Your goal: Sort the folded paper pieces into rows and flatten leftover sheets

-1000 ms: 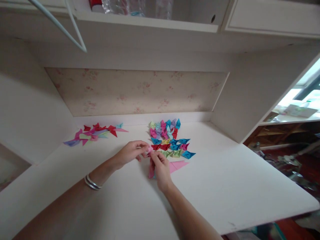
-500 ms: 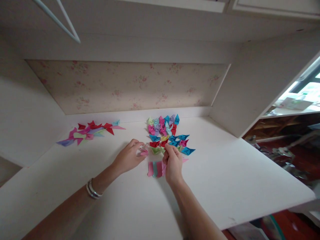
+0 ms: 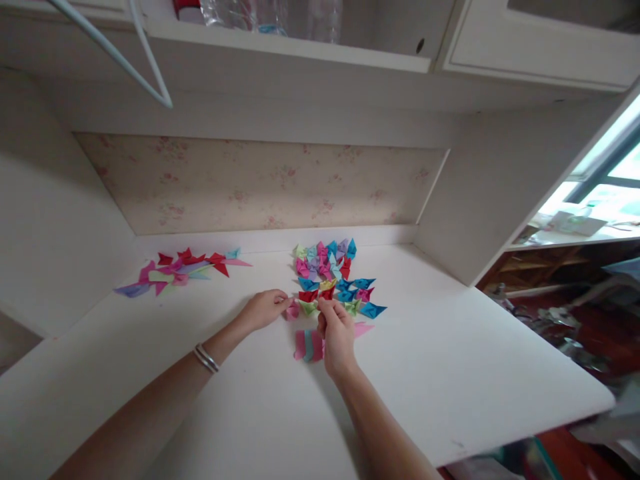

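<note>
Both my hands rest on a white desk (image 3: 450, 373) beside a cluster of small folded paper pieces (image 3: 333, 277) in red, blue, pink and green. My left hand (image 3: 265, 310), with bangles on the wrist, pinches a small pink folded piece (image 3: 292, 311) at its fingertips. My right hand (image 3: 336, 333) has its fingers closed at the cluster's near edge, next to a green piece (image 3: 308, 307); what it grips is hidden. A short stack of pink and blue paper strips (image 3: 306, 345) lies just left of my right hand, and a pink triangle (image 3: 363, 328) pokes out on its right.
A second loose pile of red, pink and purple folded papers (image 3: 177, 270) lies at the back left. A floral back panel (image 3: 270, 183) and white side walls enclose the desk; a shelf (image 3: 300, 40) hangs above. Right of the desk edge lies a cluttered floor.
My left hand has carried the pink piece from my right hand to the cluster's near left edge. My right hand slid toward the cluster, uncovering the strips. The camera tilted down then up.
</note>
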`<state>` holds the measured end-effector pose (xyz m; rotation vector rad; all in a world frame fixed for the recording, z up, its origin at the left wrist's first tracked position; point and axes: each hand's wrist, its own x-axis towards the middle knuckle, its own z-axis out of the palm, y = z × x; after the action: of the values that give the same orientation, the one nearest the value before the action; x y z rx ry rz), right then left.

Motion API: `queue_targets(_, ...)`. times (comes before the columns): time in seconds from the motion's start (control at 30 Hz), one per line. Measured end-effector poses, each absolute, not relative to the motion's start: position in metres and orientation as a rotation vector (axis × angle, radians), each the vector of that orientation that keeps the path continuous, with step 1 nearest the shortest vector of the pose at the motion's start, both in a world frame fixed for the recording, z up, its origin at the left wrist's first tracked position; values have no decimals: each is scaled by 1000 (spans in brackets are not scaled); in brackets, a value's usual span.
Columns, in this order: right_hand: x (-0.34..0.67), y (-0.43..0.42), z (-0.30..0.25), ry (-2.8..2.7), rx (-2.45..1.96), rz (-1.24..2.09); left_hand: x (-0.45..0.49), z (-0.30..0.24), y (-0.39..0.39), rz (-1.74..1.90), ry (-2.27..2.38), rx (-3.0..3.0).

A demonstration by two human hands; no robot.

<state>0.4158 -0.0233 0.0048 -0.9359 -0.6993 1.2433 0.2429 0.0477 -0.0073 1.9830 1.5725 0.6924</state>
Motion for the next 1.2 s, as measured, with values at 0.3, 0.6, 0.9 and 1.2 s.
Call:
queue_targets(0.3, 414, -26, 4, -792, -964, 1214, 245, 3, 36, 670, 1561, 1744)
queue_targets(0.6, 404, -33, -7, -987, -1010, 1124, 206, 49, -2, 834, 1529, 1832)
queue_targets(0.9, 387, -47, -20, -1337, -1091, 939, 238, 107, 3, 791, 1473, 2172)
queue_targets(1.2, 371, -68, -31, -1985, -1080, 557, 338, 127, 56, 584, 1405, 2464)
